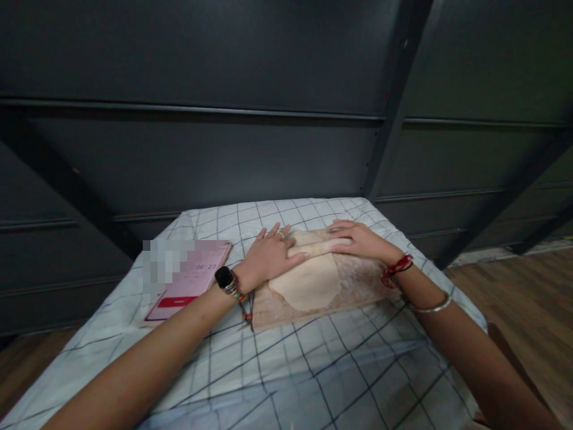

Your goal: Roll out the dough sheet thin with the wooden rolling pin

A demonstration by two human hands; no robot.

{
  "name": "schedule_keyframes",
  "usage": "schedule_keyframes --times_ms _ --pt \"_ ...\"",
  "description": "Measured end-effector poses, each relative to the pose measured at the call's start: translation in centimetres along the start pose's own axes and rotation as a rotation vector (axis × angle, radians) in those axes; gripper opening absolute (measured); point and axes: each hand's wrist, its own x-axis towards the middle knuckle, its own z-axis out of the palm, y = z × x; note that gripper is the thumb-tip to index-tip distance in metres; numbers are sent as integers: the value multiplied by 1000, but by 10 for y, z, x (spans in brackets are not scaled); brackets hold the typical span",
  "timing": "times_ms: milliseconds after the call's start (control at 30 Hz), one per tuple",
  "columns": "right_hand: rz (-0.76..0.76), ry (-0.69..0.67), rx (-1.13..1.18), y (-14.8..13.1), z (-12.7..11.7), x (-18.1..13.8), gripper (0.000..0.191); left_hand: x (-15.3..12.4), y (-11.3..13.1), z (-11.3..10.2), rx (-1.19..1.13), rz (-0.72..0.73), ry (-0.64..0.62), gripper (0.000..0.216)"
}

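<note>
A flat, pale sheet of dough (308, 282) lies on a flour-dusted wooden board (364, 278). Across its far part runs a pale rolling pin (319, 247), partly hidden under both hands. My left hand (267, 255) covers the pin's left end, its fingers stretched forward over it and the thumb along the near side. On the right end, my right hand (358, 239) has its fingers over the far side and the thumb against the pin. A dark watch (225, 278) and beads are on my left wrist; a red bracelet (397, 269) is on the right.
A phone (190, 283) with a lit pink screen lies left of the board, partly blurred out. A checked cloth (277, 370) covers the table. Dark panels (242, 158) stand behind it, and wooden floor (519, 292) shows at the right.
</note>
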Motion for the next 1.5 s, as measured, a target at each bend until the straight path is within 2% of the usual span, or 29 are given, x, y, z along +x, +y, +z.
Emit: schedule_keyframes --times_ms 100,167,300,433,600,833,900,967,1067,1133,1267,1500 --pt "-88 -211 121 -2 -9 -4 23 -2 -3 -8 -122 276 -136 59" --pt "-113 -274 129 -5 -10 -5 22 -3 -4 -13 -197 398 -212 54" --pt "-99 -153 18 -13 -2 0 31 -3 -4 -14 -230 348 -220 53" --pt "-112 -86 -55 -21 5 4 28 -1 -3 -13 -228 343 -209 57" --pt "-81 -158 -5 -18 2 0 32 -1 -4 -13 -227 371 -211 56" --pt "-211 -362 83 -19 -18 -3 20 3 -9 -9 -177 486 -146 55" --pt "-209 -346 38 -20 -17 -3 20 3 -11 -7 -127 444 -104 65" --pt "-177 -263 -33 -20 -12 -2 23 3 -12 -4 -71 326 -42 70" --pt "-101 -91 -133 -20 0 3 32 4 -15 1 7 126 79 61" --pt "-54 -45 -172 -20 8 6 36 7 -16 3 40 77 106 57" --pt "32 -69 -175 -23 16 9 38 13 -15 4 3 97 16 60" --pt "57 -161 -63 -37 5 3 33 5 -12 -5 -116 108 -199 66"
